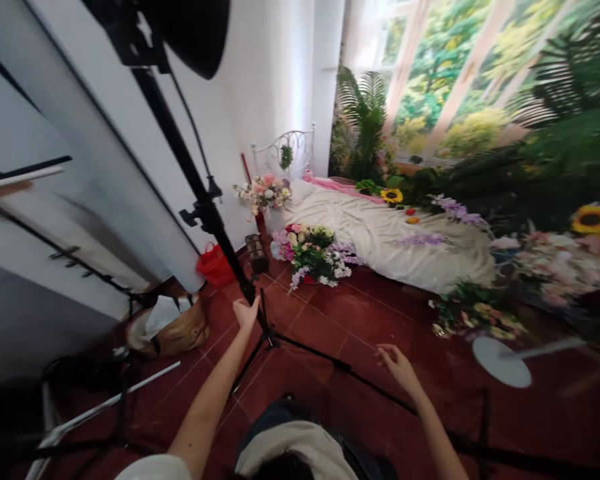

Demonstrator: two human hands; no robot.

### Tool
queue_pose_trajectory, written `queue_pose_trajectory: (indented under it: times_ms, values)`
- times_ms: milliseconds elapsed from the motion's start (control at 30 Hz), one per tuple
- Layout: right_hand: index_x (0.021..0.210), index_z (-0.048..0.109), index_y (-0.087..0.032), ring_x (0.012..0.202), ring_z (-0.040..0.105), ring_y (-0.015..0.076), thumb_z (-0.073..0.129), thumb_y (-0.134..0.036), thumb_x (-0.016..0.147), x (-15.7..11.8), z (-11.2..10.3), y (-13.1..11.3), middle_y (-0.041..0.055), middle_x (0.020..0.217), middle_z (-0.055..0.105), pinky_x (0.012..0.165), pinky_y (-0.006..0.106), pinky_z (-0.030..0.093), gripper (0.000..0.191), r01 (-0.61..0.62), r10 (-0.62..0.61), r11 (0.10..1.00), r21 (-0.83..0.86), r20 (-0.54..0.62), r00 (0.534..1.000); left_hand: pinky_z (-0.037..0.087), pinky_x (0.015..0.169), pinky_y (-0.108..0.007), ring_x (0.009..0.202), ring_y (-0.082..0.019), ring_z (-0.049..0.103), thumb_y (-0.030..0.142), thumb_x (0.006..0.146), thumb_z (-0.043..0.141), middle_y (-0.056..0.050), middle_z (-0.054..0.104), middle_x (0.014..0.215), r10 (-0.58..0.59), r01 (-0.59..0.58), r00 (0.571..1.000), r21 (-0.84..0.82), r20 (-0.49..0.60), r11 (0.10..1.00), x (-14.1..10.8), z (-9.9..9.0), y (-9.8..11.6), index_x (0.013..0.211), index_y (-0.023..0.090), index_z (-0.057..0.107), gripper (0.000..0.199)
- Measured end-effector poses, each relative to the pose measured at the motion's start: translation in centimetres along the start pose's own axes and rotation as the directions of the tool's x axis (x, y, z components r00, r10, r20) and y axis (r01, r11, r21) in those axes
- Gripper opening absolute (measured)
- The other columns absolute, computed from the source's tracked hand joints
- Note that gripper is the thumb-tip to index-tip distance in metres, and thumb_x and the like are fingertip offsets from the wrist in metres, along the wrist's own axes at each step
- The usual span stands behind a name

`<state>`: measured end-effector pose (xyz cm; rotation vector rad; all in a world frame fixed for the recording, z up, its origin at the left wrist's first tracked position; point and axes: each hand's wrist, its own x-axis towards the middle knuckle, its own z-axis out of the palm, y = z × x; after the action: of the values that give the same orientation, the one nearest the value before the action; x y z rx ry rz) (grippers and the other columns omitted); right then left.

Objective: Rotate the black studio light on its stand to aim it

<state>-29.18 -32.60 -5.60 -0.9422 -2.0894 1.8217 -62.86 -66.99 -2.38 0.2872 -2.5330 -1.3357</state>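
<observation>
Holding the left hand (245,313) spread just beside the black light stand (206,213) at 12 o'clock, the right hand (394,365) loosely curled and empty at 1 o'clock.

A light stand (175,150) stands left of the bed (380,247).

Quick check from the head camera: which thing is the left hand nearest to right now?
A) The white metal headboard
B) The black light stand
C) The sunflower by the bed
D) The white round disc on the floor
B: the open left hand is right at the pole of the black light stand, just above the stand's tripod legs.
</observation>
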Motion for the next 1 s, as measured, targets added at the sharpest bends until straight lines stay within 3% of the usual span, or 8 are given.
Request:
queue_pose_trajectory:
  times_ms: [100,167,300,467,633,800,867,1000]
  values:
    - [0.092,0.056,-0.016,0.07,0.065,0.0176,0.051,-0.055,0.075,2.1,7.4,-2.8,0.0063,0.081,0.067,0.065,0.03,0.051,0.043,0.117,-0.087,0.987,-0.112,0.247,0.965,0.046,0.081,-0.033,0.088,-0.019,0.058,0.044,0.06,0.07,-0.007,0.058,0.094,0.156,-0.174,0.981,-0.177,-0.113,0.969,3.4,-1.2,3.1,0.093,0.017,0.051,0.046]
    - [0.092,0.058,-0.017,0.076,0.065,0.0181,0.048,-0.052,0.078,3.1,11.2,-4.5,0.0056,0.083,0.067,0.07,0.03,0.05,0.039,0.19,-0.112,0.964,-0.184,0.367,0.924,0.047,0.078,-0.029,0.083,-0.016,0.058,0.044,0.064,0.068,-0.005,0.06,0.09,0.202,-0.225,0.974,-0.335,-0.101,0.915,4.7,-1.6,5.0,0.094,0.018,0.053,0.042]
    - [0.091,0.059,-0.018,0.078,0.064,0.0177,0.046,-0.048,0.081,5.4,16.7,-7.9,0.0046,0.082,0.068,0.074,0.03,0.048,0.034,0.365,-0.158,0.88,-0.305,0.537,0.829,0.043,0.056,-0.022,0.056,-0.011,0.054,0.048,0.067,0.065,0.0,0.057,0.063,0.139,-0.091,0.989,-0.551,0.046,0.829,6.2,-1.7,7.0,0.076,0.017,0.057,0.033]
    - [0.091,0.059,-0.018,0.077,0.063,0.0172,0.044,-0.039,0.085,9.1,22.4,-13.3,0.005,0.082,0.068,0.072,0.028,0.046,0.027,0.553,-0.169,0.731,-0.4,0.678,0.715,0.031,0.042,-0.02,0.042,-0.009,0.044,0.044,0.059,0.071,0.002,0.048,0.046,0.03,0.044,0.992,-0.548,0.125,0.835,7.3,-1.6,6.5,0.056,0.014,0.056,0.033]
    - [0.11,0.053,-0.016,0.092,0.062,0.0163,0.047,-0.021,0.084,13.0,30.0,-20.4,0.0086,0.103,0.066,0.079,0.025,0.044,0.027,0.748,-0.19,0.462,-0.476,0.772,0.607,0.033,0.046,-0.02,0.05,-0.011,0.051,0.035,0.059,0.068,-0.001,0.053,0.048,-0.015,0.05,0.997,-0.528,0.07,0.848,7.8,-1.2,6.1,0.056,0.012,0.061,0.025]
    - [0.122,0.047,-0.014,0.098,0.062,0.0214,0.045,-0.016,0.085,15.1,36.7,-26.2,0.0155,0.111,0.063,0.078,0.027,0.047,0.037,0.846,-0.124,0.002,-0.534,0.839,0.53,0.032,0.046,-0.019,0.05,-0.011,0.049,0.031,0.058,0.067,-0.001,0.053,0.048,-0.031,0.06,0.997,-0.516,0.065,0.855,7.8,-1.3,6.2,0.054,0.011,0.062,0.021]
    - [0.119,0.051,-0.014,0.095,0.064,0.0232,0.043,-0.017,0.086,15.6,38.1,-27.5,0.016,0.104,0.065,0.075,0.029,0.048,0.034,0.859,-0.077,-0.081,-0.505,0.863,0.499,0.031,0.046,-0.019,0.049,-0.01,0.048,0.029,0.057,0.067,0.0,0.052,0.048,-0.02,0.048,0.998,-0.515,0.059,0.856,7.8,-1.4,6.3,0.053,0.011,0.061,0.02]
    - [0.113,0.058,-0.019,0.098,0.063,0.0244,0.056,-0.02,0.079,16.6,39.4,-28.8,0.0132,0.103,0.067,0.078,0.028,0.048,0.034,0.896,-0.021,-0.128,-0.426,0.904,0.427,0.033,0.048,-0.019,0.051,-0.009,0.047,0.026,0.054,0.069,0.0,0.052,0.049,-0.046,0.063,0.998,-0.517,0.044,0.854,7.7,-1.5,6.4,0.052,0.011,0.06,0.017]
